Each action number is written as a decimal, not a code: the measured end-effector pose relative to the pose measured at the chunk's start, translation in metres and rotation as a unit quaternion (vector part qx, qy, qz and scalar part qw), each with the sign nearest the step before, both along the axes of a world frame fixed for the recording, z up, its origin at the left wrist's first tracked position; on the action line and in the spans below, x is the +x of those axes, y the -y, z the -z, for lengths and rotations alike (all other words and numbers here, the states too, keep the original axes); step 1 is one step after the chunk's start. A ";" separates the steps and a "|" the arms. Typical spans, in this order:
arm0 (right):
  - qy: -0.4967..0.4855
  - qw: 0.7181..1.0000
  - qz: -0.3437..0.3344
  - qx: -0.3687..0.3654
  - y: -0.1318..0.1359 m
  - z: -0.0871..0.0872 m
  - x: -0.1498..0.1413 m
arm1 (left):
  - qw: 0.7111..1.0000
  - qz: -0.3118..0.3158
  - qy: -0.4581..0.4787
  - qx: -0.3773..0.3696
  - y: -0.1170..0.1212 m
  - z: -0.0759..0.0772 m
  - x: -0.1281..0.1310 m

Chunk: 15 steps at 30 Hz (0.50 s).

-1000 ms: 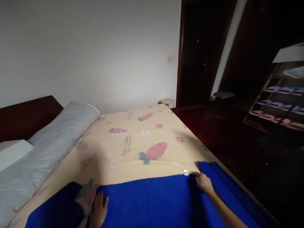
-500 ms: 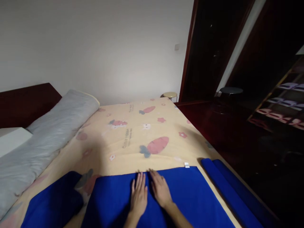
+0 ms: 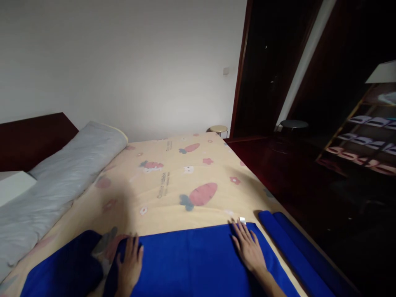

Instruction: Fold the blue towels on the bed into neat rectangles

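Note:
A flat blue cloth (image 3: pixel 192 260) lies spread on the bed in front of me. On its left part rests my left hand (image 3: pixel 130 264), fingers extended and apart near the far left corner. My right hand (image 3: pixel 249 247) lies open on the right part, its fingertips at the far edge beside a small white tag (image 3: pixel 242 220). Neither hand grips anything. Left of the cloth is another dark blue piece of fabric (image 3: pixel 64 264). Two long, narrow blue folded pieces (image 3: pixel 291 251) lie side by side along the bed's right edge.
The bed (image 3: pixel 173 218) has a cream sheet printed with carrots and flowers. A grey pillow (image 3: pixel 74 165) lies at left by the dark headboard (image 3: pixel 34 140). Beyond the bed stand a yellow stool (image 3: pixel 219 128), a dark stool (image 3: pixel 293 124) and a shoe rack (image 3: pixel 368 132).
My hands were side by side at the middle of the cloth's far edge. They have slid apart, the left one leftward and the right one to the right. The view has shifted slightly.

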State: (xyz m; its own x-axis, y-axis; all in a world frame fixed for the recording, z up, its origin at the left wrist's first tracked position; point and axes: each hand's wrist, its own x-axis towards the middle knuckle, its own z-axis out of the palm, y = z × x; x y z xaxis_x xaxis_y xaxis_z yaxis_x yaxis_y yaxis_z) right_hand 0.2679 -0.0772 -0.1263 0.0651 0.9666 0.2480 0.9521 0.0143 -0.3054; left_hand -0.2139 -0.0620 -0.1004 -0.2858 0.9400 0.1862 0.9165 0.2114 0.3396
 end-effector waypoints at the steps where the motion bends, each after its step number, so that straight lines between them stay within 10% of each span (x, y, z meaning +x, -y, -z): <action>1: -0.010 1.000 -0.021 0.008 0.002 -0.002 -0.025 | 0.999 0.035 -0.011 0.006 0.002 0.003 0.030; 5: -0.050 0.986 -0.158 -0.028 0.010 -0.004 -0.125 | 0.970 0.230 -0.077 0.002 0.020 0.027 0.154; 8: -0.052 0.977 -0.191 -0.076 0.013 0.000 -0.143 | 0.957 0.273 -0.101 0.007 0.029 0.039 0.190; 15: 0.033 0.999 0.032 -0.024 0.016 0.030 0.028 | 0.977 0.010 -0.198 -0.075 0.016 0.026 0.034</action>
State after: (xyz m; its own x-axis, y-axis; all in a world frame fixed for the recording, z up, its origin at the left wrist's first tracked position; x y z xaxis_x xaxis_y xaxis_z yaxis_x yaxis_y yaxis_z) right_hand 0.2957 -0.0937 -0.1562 0.1115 0.9720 0.2068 0.9685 -0.0597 -0.2418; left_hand -0.1801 -0.0778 -0.1268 -0.2001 0.9701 0.1374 0.9744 0.2117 -0.0753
